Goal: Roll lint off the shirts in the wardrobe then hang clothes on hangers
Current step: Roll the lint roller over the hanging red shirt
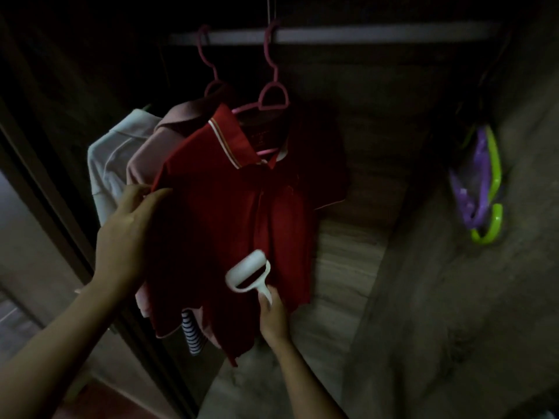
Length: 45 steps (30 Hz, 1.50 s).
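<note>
A red polo shirt [230, 213] hangs on a pink hanger [272, 95] from the wardrobe rail [363, 34]. My left hand [127, 231] grips the shirt's left sleeve edge and holds the cloth out. A white lint roller [248, 272] rests against the lower front of the shirt, its handle held in my right hand [273, 319]. Behind the red shirt hang a pale pink shirt [151, 149] on a second pink hanger [211, 83] and a white shirt [106, 158]. A striped garment [192, 334] shows below them.
Green and purple hangers [484, 182] hang by the right wardrobe wall. The wooden back panel [357, 243] and floor of the wardrobe lie behind the shirts. A dark door frame [45, 192] runs along the left. The light is dim.
</note>
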### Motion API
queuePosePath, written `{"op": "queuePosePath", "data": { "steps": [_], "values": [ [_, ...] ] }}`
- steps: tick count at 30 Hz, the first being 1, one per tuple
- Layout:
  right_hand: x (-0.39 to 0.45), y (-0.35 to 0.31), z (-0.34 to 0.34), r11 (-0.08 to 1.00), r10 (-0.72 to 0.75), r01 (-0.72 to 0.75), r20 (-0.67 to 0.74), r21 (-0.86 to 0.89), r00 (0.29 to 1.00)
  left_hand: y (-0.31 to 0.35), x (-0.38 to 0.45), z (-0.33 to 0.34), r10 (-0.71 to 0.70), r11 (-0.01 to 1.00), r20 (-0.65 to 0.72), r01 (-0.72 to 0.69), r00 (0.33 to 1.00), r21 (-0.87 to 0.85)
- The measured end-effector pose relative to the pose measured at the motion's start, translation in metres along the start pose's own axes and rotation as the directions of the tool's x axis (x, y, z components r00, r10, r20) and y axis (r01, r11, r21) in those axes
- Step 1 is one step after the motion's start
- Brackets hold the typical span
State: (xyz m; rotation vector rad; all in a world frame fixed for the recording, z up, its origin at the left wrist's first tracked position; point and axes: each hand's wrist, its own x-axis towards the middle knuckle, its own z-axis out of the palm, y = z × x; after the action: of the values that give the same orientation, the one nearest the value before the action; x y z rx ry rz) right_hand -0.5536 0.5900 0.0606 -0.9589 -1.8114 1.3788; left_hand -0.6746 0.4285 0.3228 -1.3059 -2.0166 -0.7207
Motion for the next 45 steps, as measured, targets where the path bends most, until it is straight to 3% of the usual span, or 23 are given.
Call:
{"op": "queuePosePath", "data": {
  "steps": [3, 7, 15, 20, 29, 32, 41, 45],
  "values": [
    [-0.023, 0.036, 0.007, 0.995, 0.09, -0.088, 0.021, -0.053, 0.996, 0.001, -0.006, -0.002, 0.003, 1.0, 0.008, -0.003, 1.0, 0.001],
    [-0.041, 0.029, -0.001, 0.992, 0.109, -0.109, 0.002, -0.067, 0.994, 0.0, -0.015, -0.002, 0.004, 0.999, 0.008, -0.003, 1.0, -0.038],
    [-0.065, -0.035, -0.017, 0.993, -0.021, 0.006, -0.131, -0.117, 0.991, -0.002, -0.02, 0.011, 0.127, 0.986, -0.115, -0.139, 0.985, -0.096],
    [-0.098, -0.074, -0.027, 0.985, -0.022, -0.027, -0.276, -0.173, 0.961, -0.006, -0.031, 0.014, 0.147, 0.972, -0.109, -0.164, 0.983, -0.167],
    [-0.198, -0.129, -0.021, 0.95, -0.112, -0.052, -0.49, -0.309, 0.864, 0.001, -0.095, 0.001, 0.297, 0.891, -0.031, -0.288, 0.954, -0.351],
    [-0.237, -0.141, -0.018, 0.94, -0.116, -0.087, -0.55, -0.329, 0.827, 0.015, -0.12, -0.002, 0.29, 0.879, 0.043, -0.249, 0.956, -0.407],
    [-0.352, -0.133, -0.035, 0.934, -0.06, -0.209, -0.701, -0.291, 0.71, 0.08, -0.172, -0.032, 0.398, 0.782, 0.15, -0.25, 0.905, -0.57],
    [-0.419, -0.12, -0.061, 0.928, -0.062, -0.256, -0.789, -0.271, 0.611, 0.125, -0.21, -0.051, 0.485, 0.707, 0.128, -0.302, 0.865, -0.639]
  ]
}}
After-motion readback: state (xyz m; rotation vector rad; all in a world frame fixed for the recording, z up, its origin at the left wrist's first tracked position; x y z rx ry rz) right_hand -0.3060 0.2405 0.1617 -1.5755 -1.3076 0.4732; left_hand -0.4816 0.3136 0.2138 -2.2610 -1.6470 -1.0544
